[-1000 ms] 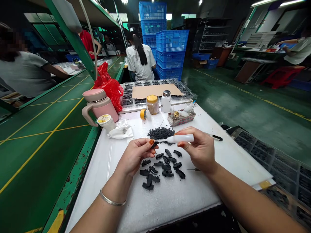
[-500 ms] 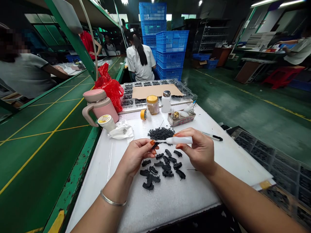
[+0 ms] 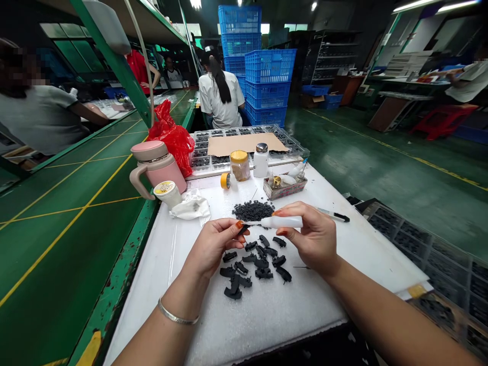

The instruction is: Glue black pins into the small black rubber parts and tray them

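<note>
Squeeze bottle (image 3: pixel 287 221), white and fitted with a narrow nozzle (image 3: pixel 252 222): in the head view, it lies nearly level above the worktop, between the person's two hands. The right hand (image 3: pixel 317 235) grasps its body from the right, with the thumb below and fingers above. This grip appears chosen to leave the nozzle exposed and to allow finger pressure on the body.

The left hand (image 3: pixel 213 244) pinches a small black part (image 3: pixel 243 230) between thumb and fingers. The part is presented at the nozzle tip, presumably so that both hands can steady the alignment. The part is mostly covered by the fingers; whether the tip touches it cannot be determined.

Loose curved black parts (image 3: pixel 262 263), several with thin projecting pins, lie on the white worktop (image 3: pixel 301 310) below the hands, probably for short reach. Beyond them is a heap of tiny black ring-like pieces (image 3: pixel 249 209), apparently gathered to prevent scatter. A pen (image 3: pixel 337 216) lies to the right, just beyond the right hand.

Supplies stand toward the far edge, which seems to leave the near area available for handwork: a yellow tape roll (image 3: pixel 225 181), a yellow-lidded jar (image 3: pixel 239 168), a metal-capped white bottle (image 3: pixel 261 162) and a shallow box (image 3: pixel 285 190) containing small bottles. Behind them, a cardboard sheet (image 3: pixel 247 144) rests on a compartmented tray (image 3: pixel 200 151), perhaps as a cover.
</note>
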### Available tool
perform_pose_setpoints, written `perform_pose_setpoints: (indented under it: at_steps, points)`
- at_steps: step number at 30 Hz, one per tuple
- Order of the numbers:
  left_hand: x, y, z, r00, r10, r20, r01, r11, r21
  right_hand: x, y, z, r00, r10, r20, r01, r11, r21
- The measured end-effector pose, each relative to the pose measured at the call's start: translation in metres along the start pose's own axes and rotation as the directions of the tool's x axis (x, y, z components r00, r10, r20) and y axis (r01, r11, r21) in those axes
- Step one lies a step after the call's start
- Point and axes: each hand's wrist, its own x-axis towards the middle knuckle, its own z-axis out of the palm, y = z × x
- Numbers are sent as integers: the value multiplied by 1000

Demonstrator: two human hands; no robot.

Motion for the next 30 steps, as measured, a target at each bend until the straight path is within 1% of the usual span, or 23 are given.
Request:
perform_pose_setpoints:
  at_steps: [30]
  points:
    - [0,-1,-1,1000,3,-6,-3,1000,5,1,-1,0,1000,-28,3,28,1000,-1]
